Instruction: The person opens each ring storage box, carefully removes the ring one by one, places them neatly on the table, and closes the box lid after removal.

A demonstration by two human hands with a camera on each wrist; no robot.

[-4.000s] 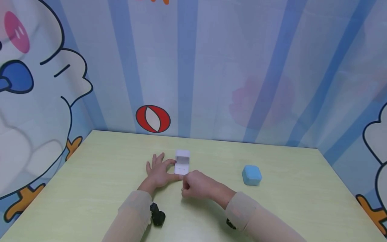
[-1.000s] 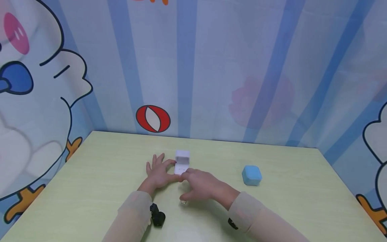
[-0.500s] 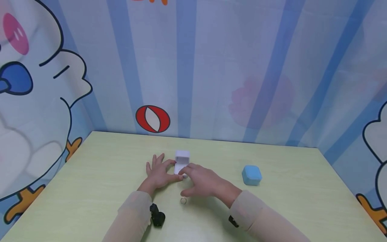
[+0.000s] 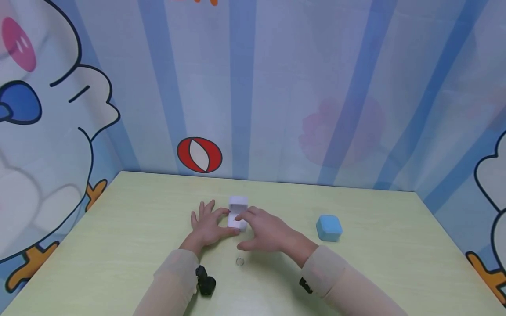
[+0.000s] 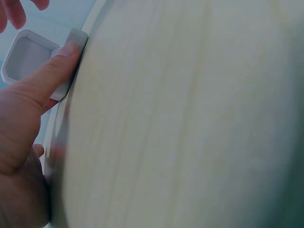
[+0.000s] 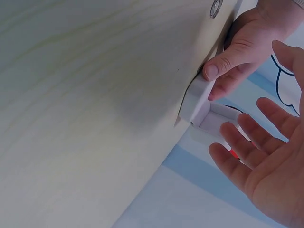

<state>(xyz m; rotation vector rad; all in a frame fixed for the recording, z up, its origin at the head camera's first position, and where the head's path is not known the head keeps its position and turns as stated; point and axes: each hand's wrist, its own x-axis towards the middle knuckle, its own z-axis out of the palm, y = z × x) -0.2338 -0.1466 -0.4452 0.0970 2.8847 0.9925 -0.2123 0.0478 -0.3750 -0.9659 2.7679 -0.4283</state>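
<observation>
white box point(image 4: 237, 210) in the pinch of left grip point(image 4: 208, 228), right grip point(image 4: 269, 232) spread beside it, now clear of ring point(image 4: 237, 262)

In the head view, fingers of the right hand point(image 4: 265, 231) hide part of the box point(image 4: 237, 210) from us; the ring point(image 4: 240, 265) below its thumb is too small for us to read detail. In the left wrist view, the thumb of the left hand point(image 5: 23, 121) covers some of the box, and the left edge cuts off that hand.

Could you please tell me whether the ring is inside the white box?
No, the ring lies on the table, apart from the white box.
</observation>
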